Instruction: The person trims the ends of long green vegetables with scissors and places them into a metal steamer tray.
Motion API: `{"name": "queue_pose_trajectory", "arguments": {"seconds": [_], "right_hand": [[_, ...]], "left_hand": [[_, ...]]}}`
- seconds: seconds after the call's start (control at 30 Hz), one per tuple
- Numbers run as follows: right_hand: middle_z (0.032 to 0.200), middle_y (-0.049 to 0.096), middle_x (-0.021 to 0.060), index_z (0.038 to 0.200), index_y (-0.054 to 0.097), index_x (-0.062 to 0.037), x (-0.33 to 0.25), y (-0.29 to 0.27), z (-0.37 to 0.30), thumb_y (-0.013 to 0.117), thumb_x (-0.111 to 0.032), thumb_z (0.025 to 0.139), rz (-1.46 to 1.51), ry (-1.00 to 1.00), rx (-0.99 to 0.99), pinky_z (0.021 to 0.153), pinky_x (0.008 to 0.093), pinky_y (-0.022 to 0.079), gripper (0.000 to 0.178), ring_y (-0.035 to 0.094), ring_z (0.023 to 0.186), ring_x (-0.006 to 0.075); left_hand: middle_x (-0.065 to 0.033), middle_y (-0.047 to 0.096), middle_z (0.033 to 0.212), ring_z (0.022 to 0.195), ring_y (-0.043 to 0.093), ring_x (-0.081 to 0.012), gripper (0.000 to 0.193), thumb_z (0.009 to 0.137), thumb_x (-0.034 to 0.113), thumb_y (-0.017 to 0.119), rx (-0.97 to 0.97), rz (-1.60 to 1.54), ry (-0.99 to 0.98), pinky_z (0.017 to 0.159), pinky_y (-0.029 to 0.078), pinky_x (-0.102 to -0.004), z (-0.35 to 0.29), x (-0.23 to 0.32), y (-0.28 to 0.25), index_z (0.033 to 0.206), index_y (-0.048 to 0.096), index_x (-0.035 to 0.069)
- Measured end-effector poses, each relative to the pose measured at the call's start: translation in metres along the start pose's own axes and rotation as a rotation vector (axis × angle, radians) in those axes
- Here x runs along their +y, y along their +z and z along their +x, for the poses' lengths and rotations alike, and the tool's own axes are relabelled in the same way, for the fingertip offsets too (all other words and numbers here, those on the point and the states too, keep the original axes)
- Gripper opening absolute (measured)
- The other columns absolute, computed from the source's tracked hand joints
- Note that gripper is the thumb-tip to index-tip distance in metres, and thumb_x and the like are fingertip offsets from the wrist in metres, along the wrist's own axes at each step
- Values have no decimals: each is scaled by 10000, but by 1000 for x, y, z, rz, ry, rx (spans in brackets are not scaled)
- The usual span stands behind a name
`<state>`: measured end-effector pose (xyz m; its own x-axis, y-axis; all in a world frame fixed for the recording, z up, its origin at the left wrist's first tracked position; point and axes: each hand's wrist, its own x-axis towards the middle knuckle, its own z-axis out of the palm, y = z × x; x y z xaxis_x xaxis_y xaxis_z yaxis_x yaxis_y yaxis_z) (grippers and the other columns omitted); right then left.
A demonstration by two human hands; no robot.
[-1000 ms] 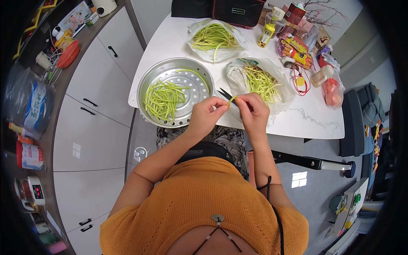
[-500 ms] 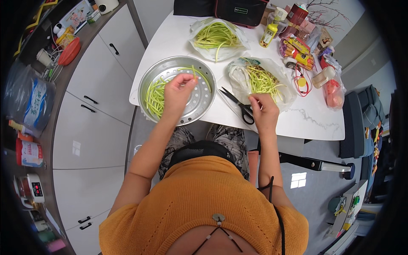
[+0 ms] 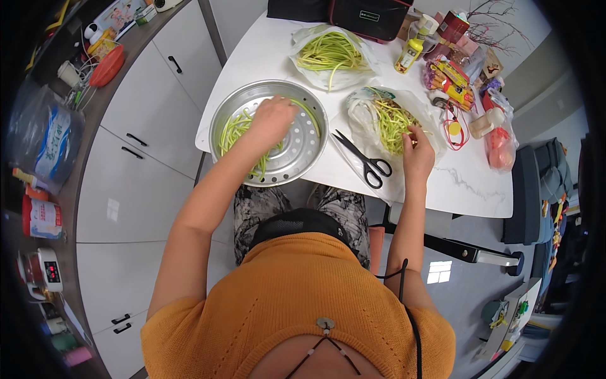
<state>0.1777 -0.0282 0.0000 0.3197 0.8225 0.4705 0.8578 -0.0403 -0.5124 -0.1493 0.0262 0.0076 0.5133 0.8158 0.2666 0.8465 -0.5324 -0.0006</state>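
Over the perforated metal basin (image 3: 297,169), my left hand (image 3: 275,120) is closed with its fingers curled downward; what they hold, if anything, is hidden. Cut green stems (image 3: 236,131) lie heaped along the basin's left side, and a few curve along its right wall beside my fingers. My right hand (image 3: 419,158) is at the near right edge of a clear plastic bag (image 3: 361,117) of thinner green and brownish stem pieces (image 3: 392,126). Its thumb and forefinger are apart, with nothing visible between them. Black-handled scissors (image 3: 372,169) lie between basin and right hand, blades pointing away.
Another plastic bag of long green stems (image 3: 331,52) stands behind the basin. A yellow bottle (image 3: 410,54), packaged sausages (image 3: 449,82), a red cord (image 3: 456,132) and a bagged red item (image 3: 500,151) crowd the table's right side. A black case (image 3: 369,18) stands at the back.
My left hand has turned over and reached farther into the basin; the stem pinched in it before no longer shows. My right hand has moved right, away from the scissors, and its fingers have parted.
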Motion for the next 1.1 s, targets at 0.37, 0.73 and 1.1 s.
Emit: {"name": "queue_pose_trajectory", "arguments": {"seconds": [0.37, 0.73, 1.1], "right_hand": [[842, 662, 89, 970, 664, -57, -3, 1, -17, 639, -149, 827, 138, -23, -42, 623, 300, 477, 171, 592, 643, 181], [845, 651, 98, 928, 659, -41, -23, -2, -24, 641, -120, 818, 302, -80, -82, 598, 309, 474, 136, 591, 619, 207], [831, 636, 86, 915, 657, -42, -58, -9, -33, 648, -80, 814, 412, -219, -109, 566, 276, 470, 109, 587, 620, 182]], "left_hand": [[-84, 557, 911, 939, 548, -260, 158, 778, 107, 528, 43, -51, 212, 795, 468, -389, 15, 18, 37, 909, 612, 81], [-76, 572, 931, 959, 533, -248, 168, 764, 83, 527, -12, 18, 244, 842, 421, -359, 16, 12, 29, 921, 588, 79], [-106, 571, 968, 944, 558, -300, 226, 733, 11, 539, 365, -182, 274, 818, 466, -377, 17, 5, -39, 954, 538, 58]]}}
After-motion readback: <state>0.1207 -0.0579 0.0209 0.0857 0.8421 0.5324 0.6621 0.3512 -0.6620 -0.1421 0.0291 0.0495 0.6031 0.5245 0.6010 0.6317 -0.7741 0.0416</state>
